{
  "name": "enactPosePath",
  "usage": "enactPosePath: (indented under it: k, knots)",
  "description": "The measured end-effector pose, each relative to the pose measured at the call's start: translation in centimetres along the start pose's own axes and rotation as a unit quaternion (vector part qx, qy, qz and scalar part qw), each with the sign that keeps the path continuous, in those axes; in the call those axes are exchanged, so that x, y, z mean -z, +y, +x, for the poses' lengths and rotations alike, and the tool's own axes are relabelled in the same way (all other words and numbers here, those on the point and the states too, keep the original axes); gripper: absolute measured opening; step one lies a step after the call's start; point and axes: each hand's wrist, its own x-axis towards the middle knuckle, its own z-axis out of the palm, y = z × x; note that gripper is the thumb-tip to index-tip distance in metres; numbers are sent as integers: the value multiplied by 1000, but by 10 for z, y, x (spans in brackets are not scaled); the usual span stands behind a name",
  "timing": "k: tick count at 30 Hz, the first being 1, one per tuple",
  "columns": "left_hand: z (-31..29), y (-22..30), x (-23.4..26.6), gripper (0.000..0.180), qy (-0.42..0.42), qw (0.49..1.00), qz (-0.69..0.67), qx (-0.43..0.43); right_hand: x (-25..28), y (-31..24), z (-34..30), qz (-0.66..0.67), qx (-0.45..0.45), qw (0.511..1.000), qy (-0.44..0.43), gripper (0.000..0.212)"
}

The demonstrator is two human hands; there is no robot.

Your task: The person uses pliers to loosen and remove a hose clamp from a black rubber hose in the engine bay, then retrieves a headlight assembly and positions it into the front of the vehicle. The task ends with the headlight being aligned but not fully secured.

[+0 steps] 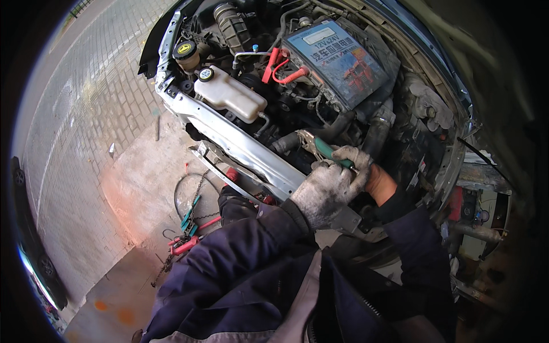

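Observation:
Over the front of an open engine bay, my two gloved hands meet on green-handled pliers (325,148). My right hand (355,158) is closed around the handles, with an orange cuff at its wrist. Close against it, my left hand (326,195), in a dirty white glove, has its fingers bent around the handle ends, partly hidden. The metal jaws point up and left, beside a black hose (286,142); whether they grip it I cannot tell. A thicker hose (377,134) runs just beyond my right hand.
A silver crossbeam (240,146) borders the bay, near a white plastic tank (229,94). A blue-topped box (337,60) with a red clamp (270,66) rests on the engine. A grey glove (429,103) lies at right. Red and teal tools with chain (186,243) lie on the floor.

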Motion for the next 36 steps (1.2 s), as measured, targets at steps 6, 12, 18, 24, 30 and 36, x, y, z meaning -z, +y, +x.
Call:
enactPosePath:
  k: [6, 12, 18, 24, 30, 36]
  knots:
    - [-6, -2, -4, 70, 19, 997, -76, 12, -4, -8, -8, -64, 24, 998, 2, 42]
    - [-12, -7, -4, 64, 56, 993, -103, -5, -15, -16, -18, -65, -30, 997, 17, 43]
    - [-26, -11, -12, 62, 52, 988, -142, -10, -26, -26, -11, -177, -22, 983, 36, 31]
    - [-40, -13, -35, 56, -40, 995, -90, 17, -34, -31, -8, -146, -54, 987, -35, 33]
    - [-30, -19, -74, 44, -29, 985, 161, -50, -43, -33, -10, -267, -23, 963, 23, 31]
    - [-26, -24, -76, 32, -78, 986, 141, -51, -48, -31, -6, -268, -11, 962, 52, 30]
